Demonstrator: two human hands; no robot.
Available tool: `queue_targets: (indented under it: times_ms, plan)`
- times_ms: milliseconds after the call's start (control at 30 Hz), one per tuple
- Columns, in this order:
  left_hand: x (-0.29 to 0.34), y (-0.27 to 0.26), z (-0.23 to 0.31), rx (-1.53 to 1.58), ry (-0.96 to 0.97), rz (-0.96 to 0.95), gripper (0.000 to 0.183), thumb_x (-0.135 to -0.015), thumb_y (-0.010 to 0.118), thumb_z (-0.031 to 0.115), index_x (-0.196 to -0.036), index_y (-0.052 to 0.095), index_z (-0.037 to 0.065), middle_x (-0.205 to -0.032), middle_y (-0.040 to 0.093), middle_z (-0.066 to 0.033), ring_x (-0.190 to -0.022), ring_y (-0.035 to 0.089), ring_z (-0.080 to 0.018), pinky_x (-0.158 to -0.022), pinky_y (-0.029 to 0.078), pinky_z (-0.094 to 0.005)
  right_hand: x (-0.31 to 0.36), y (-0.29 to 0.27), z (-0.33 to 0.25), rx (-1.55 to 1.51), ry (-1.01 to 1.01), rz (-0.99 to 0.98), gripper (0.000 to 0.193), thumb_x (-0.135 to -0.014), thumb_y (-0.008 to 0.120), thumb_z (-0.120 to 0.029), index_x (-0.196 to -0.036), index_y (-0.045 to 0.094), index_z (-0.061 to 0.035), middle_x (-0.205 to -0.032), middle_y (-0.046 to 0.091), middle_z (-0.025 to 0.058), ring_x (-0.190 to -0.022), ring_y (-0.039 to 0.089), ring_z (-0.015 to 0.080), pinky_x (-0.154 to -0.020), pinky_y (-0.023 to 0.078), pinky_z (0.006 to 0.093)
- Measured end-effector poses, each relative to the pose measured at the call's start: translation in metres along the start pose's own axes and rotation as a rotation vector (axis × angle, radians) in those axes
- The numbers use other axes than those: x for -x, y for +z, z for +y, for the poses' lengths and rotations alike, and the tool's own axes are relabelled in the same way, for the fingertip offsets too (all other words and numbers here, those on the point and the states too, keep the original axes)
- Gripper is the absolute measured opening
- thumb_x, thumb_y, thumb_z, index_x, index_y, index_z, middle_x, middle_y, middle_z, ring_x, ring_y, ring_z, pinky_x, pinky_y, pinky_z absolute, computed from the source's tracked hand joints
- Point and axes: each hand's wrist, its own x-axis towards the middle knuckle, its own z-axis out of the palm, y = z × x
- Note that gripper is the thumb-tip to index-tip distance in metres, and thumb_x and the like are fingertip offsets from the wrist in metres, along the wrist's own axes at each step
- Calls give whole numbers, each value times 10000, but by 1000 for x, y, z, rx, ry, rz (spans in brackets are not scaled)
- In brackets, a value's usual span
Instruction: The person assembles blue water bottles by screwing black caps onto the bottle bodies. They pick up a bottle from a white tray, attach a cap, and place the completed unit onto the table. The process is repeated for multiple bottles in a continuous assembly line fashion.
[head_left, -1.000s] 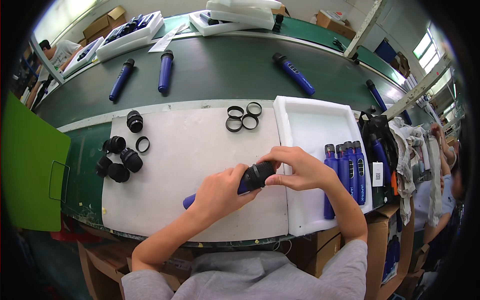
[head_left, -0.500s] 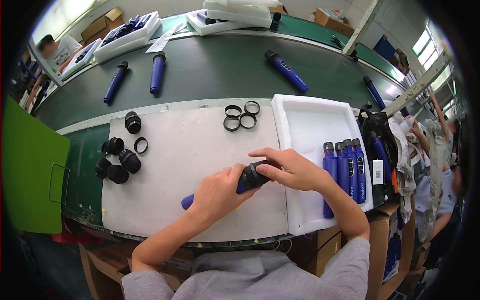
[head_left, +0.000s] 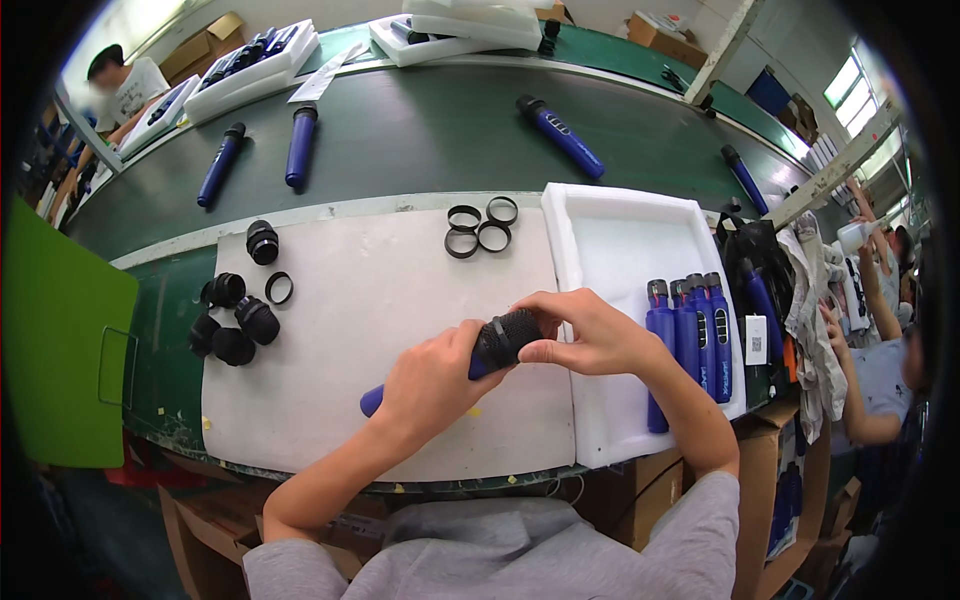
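Note:
A blue handheld microphone with a black mesh head (head_left: pixel 512 334) is held at a slant over the pale work mat (head_left: pixel 330 400). My left hand (head_left: pixel 432 380) wraps its blue body, whose tail end sticks out at the lower left. The thumb and fingers of my right hand (head_left: pixel 590 335) close round the mesh head. At the mat's left lie several loose black microphone heads (head_left: pixel 257 321) and one black ring (head_left: pixel 279 288). More black rings (head_left: pixel 480 231) sit together at the mat's far edge.
To the right, a white foam tray (head_left: pixel 610 445) holds several blue microphone bodies (head_left: pixel 688 335). Beyond the mat, more microphones (head_left: pixel 562 138) lie on a dark green belt (head_left: pixel 400 125). A green panel (head_left: pixel 65 340) stands at left. Other people work at far left and right.
My right hand's raised fingers have come down around the mesh head, which now shows more. The microphones on the belt have shifted slightly left. A person's arms at right have moved.

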Motion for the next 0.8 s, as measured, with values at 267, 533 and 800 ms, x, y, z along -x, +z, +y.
queue_targets:
  times_ms: [267, 533, 800]
  plan:
    - [1, 1, 1, -5, -7, -16, 454, -772, 846, 289, -1080, 645, 24, -885, 722, -160, -782, 714, -341, -679, 568, -412, 0, 3, 4, 103, 28, -26, 493, -923, 681, -443, -1054, 646, 31, -788, 676, 182, -728, 655, 339, -686, 498, 414]
    - [0, 4, 10, 35, -29, 7, 454, -755, 866, 247, -1083, 634, 33, -852, 697, -195, -768, 682, -396, -668, 540, -424, -1, 5, 7, 292, 147, -53, 559, -971, 554, -539, -938, 648, 11, -775, 631, 199, -776, 618, 387, -721, 469, 459]
    - [-3, 6, 8, 4, -29, 15, 448, -754, 861, 204, -1077, 606, 27, -836, 691, -171, -720, 680, -375, -641, 535, -414, 7, 2, 2, 39, -15, 14, 468, -925, 693, -401, -1142, 602, 4, -802, 660, 174, -829, 654, 339, -745, 487, 414]
